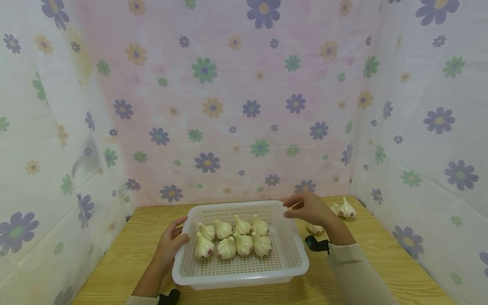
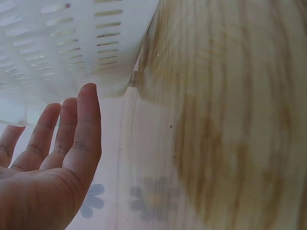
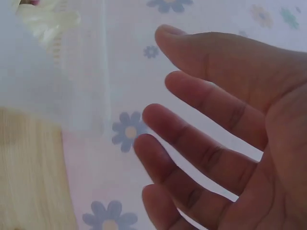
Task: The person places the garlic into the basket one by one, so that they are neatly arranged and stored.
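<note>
A white plastic basket [image 1: 240,279] with slotted walls sits in front of me on the table. Several garlic bulbs [image 1: 244,243] lie inside it in two rows. My left hand [image 1: 167,245] holds the basket's left rim, thumb over the edge and fingers against the outside. In the left wrist view, those fingers [image 2: 86,129] reach the basket's underside and wall. By the far right corner is my right hand [image 1: 309,207], fingers loosely bent and spread. The right wrist view shows a gap between its fingertips and the basket, and nothing in the palm.
On the wooden table [image 1: 126,254], right of the basket, lie a garlic bulb [image 1: 346,209] and another pale piece [image 1: 314,229], partly behind the right wrist. Flower-patterned cloth [image 1: 228,106] hangs at the back and both sides.
</note>
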Available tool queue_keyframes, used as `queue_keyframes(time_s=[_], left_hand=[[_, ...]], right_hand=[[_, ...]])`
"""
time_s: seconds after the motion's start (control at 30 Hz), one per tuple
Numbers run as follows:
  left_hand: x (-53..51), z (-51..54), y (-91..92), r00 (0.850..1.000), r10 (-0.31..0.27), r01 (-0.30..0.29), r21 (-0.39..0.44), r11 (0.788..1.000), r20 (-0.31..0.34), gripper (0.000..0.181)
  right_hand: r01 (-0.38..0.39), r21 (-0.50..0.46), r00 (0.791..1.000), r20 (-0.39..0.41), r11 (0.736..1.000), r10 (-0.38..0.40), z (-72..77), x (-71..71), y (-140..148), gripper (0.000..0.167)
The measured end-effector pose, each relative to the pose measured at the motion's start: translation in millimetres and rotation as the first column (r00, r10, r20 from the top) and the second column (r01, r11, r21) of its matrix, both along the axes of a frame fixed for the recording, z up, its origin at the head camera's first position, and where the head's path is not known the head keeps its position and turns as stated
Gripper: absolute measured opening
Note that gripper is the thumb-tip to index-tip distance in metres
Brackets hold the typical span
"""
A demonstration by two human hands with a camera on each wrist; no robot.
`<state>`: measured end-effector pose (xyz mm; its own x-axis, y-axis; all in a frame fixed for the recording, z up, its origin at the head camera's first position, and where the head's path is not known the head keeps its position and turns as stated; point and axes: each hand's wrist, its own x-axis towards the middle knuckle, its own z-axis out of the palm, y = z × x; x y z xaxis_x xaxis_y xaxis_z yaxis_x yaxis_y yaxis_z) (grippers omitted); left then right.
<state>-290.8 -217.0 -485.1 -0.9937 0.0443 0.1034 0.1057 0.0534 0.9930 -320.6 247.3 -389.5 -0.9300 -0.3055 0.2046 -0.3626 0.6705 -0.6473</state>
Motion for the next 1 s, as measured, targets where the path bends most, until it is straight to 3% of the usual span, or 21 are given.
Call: queue_keyframes(time_s=[0.17, 0.4, 0.67, 1.0], left_hand=[[0.3, -0.1, -0.5, 1.000, -0.002, 0.002, 0.001, 1.000, -0.001, 0.063], [0.8, 0.8, 0.2, 1.000, -0.011, 0.011, 0.006, 1.000, -0.002, 0.063], [1.0, -0.1, -0.8, 1.000, -0.003, 0.003, 0.006, 1.000, 0.000, 0.063], [0.4, -0.1, 0.1, 1.000, -0.011, 0.011, 0.017, 1.000, -0.005, 0.063]], right_hand=[[0.087, -0.025, 0.994, -0.063, 0.996, -0.088, -12.5, 5.6, 16, 0.037], [0.141, -0.020, 0.974, -0.175, 0.990, -0.142, -24.6, 6.4, 33, 0.047], [0.180, -0.056, 0.977, -0.103, 0.982, -0.185, -37.3, 2.6, 53, 0.073], [0.226, -0.041, 0.973, -0.026, 0.973, -0.228, -63.2, -8.9, 69, 0.071]])
